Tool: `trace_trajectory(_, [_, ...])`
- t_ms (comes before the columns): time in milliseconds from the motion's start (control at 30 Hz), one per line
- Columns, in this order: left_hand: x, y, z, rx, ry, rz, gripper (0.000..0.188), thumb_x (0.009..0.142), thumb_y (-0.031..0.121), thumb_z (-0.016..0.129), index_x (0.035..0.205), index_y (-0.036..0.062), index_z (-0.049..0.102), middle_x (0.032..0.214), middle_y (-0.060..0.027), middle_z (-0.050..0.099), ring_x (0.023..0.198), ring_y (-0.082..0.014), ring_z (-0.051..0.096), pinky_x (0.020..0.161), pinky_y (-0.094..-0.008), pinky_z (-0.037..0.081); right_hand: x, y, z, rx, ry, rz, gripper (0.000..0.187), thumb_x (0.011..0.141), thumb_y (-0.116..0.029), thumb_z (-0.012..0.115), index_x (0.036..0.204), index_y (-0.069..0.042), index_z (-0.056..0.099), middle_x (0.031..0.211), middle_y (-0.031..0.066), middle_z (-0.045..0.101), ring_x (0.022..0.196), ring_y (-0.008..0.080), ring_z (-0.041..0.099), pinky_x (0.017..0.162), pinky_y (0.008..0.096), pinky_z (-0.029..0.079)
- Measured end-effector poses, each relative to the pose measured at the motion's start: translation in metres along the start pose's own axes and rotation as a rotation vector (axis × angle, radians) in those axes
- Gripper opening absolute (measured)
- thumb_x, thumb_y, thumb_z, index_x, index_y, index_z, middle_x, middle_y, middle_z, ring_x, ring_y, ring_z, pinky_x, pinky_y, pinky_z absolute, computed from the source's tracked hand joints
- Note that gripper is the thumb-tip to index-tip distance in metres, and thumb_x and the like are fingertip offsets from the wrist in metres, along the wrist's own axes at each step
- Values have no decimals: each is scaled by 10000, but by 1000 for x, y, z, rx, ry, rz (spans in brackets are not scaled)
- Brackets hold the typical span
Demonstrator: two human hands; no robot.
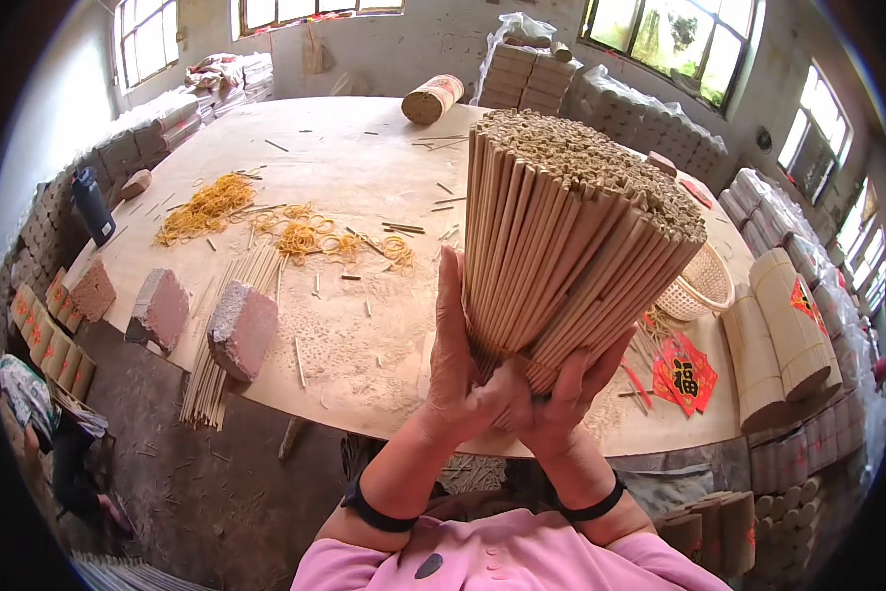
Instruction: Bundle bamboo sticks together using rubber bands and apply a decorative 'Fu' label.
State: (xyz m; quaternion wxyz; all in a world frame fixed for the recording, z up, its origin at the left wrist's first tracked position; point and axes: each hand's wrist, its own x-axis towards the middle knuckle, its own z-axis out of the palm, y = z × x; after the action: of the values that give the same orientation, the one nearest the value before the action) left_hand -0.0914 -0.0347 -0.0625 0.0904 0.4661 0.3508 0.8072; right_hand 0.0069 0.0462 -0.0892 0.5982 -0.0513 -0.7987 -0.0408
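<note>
Tan bundled sticks (571, 246) fill both hands (451, 379) (553, 409), fingers (450, 305) half-curled.

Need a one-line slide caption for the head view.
Left hand and right hand grip a flared bundle of thin sticks above a pale table scattered with yellow rubber bands.

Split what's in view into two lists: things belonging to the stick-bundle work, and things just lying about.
Likely part of the job:
- stick bundle, gripped by left hand and right hand
- yellow rubber bands
- loose sticks
- red paper decoration

Probably just lying about:
- dark bottle
- broken stick scraps
</note>
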Motion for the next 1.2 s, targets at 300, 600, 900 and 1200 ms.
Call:
trace_trajectory(300, [-2,19,1,464,-100,77,1480,518,483,897,1445,-73,-114,1459,-308,216,1352,-369,303,1112,-456,237,42,33,-28,414,133,339,670,973,-392,428,1448,33,223,1529,224,161,1437,316,130,1142,518,124])
trace_trajectory(600, [28,30,-49,266,-207,-277,1105,571,357,902,1406,5,270,1308,-159,487,1225,-238,472,1016,-395,391,109,58,-21,1263,-325,849,914,911,-704,131,1433,28,294,1463,167,350,1371,259,296,1144,362,177])
trace_trajectory(900, [18,11,-11,101,-42,-121,1181,557,519,876,1422,2,260,1374,-106,421,1253,-237,433,1031,-391,372,79,60,-4,1337,-292,811,873,900,-709,278,1348,26,423,1257,161,548,1202,199,482,1061,358,347])
trace_trajectory(1200, [25,7,-36,426,-277,39,1064,728,511,771,1449,14,166,1344,-129,449,1209,-223,480,1034,-392,384,101,65,-23,1458,-329,700,921,888,-730,242,1433,12,268,1424,140,400,1314,222,390,1113,374,275])
